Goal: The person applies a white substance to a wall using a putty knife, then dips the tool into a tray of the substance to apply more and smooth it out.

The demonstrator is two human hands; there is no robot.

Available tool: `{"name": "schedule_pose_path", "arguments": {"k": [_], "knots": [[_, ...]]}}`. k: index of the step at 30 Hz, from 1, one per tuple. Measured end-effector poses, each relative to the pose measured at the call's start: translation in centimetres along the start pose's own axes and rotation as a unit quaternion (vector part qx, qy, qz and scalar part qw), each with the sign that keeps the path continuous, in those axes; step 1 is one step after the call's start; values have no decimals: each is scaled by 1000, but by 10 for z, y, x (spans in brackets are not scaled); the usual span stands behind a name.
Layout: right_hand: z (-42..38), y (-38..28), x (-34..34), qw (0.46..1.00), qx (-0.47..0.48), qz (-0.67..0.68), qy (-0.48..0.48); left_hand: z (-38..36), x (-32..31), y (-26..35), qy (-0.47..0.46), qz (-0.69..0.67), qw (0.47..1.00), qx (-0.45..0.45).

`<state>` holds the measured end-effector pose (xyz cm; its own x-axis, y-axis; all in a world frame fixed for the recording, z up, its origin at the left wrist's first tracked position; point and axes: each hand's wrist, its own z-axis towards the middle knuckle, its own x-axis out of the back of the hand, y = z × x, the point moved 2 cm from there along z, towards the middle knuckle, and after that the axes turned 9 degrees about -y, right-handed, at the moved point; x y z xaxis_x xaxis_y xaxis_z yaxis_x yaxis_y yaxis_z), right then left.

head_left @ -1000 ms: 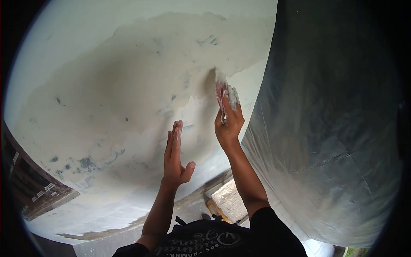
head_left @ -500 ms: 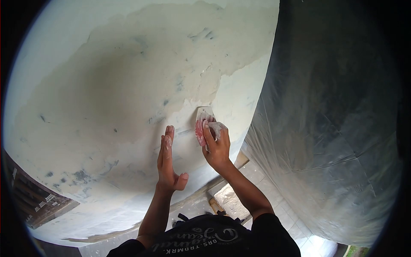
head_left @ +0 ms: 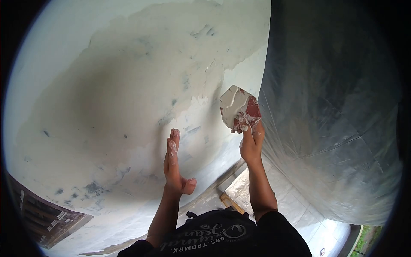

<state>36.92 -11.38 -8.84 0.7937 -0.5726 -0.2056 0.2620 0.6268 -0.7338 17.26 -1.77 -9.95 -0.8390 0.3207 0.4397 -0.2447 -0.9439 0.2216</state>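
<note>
My right hand (head_left: 251, 143) grips a red putty knife (head_left: 253, 109) in front of the wall's right part. Its broad face is turned to me, with a thick layer of pale putty (head_left: 233, 103) over much of it. White smears coat my right fingers. To the left, my left hand (head_left: 173, 169) is held up beside the wall, fingers straight and thumb out, holding nothing; its fingertips carry putty too. Behind both hands stands the white wall (head_left: 244, 77), where a large grey-beige damp putty patch (head_left: 128, 85) shows dark marks.
A translucent plastic sheet (head_left: 325, 111) hangs along the right side. Below, a white-crusted block or container (head_left: 240, 188) with a yellowish edge sits at the wall's foot on the tiled floor (head_left: 295, 205). A brown slatted wooden frame (head_left: 43, 210) is set at lower left.
My right hand has come off the wall surface, moved right and up, and turned the putty knife so its putty-covered face shows. My left hand keeps its open pose.
</note>
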Motion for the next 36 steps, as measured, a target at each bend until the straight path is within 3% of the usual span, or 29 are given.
{"name": "schedule_pose_path", "arguments": {"k": [3,6,11,13,14,16,18,20,23,28,31,36], "knots": [[0,-9,3,994,-31,103,17,-3,2,-1,-4,-11,1000,-2],[0,2,7,993,-10,69,95,-5,5,-1,-5,-20,1000,-4],[0,19,15,993,-15,-8,116,-7,8,-3,-3,-21,1000,-15],[3,6,2,966,82,-211,128,-7,9,-3,-4,-24,1000,-16],[7,0,-8,949,137,-250,135,-7,9,-3,0,-28,999,-21],[16,0,-20,885,208,-393,138,-7,10,-3,2,-34,999,-27],[36,3,-31,836,303,-441,119,-7,12,-3,8,-43,998,-35],[54,2,-44,793,329,-504,97,-8,14,-1,6,-42,999,-29],[60,27,-63,796,281,-535,45,-12,16,-2,11,-35,999,-26],[30,48,-67,794,284,-536,21,-17,18,-2,23,-39,999,-11],[0,52,-67,820,243,-517,-35,-12,13,0,11,-39,999,-34],[-16,33,-41,859,232,-457,4,-8,10,4,-16,-50,998,-43]]}}
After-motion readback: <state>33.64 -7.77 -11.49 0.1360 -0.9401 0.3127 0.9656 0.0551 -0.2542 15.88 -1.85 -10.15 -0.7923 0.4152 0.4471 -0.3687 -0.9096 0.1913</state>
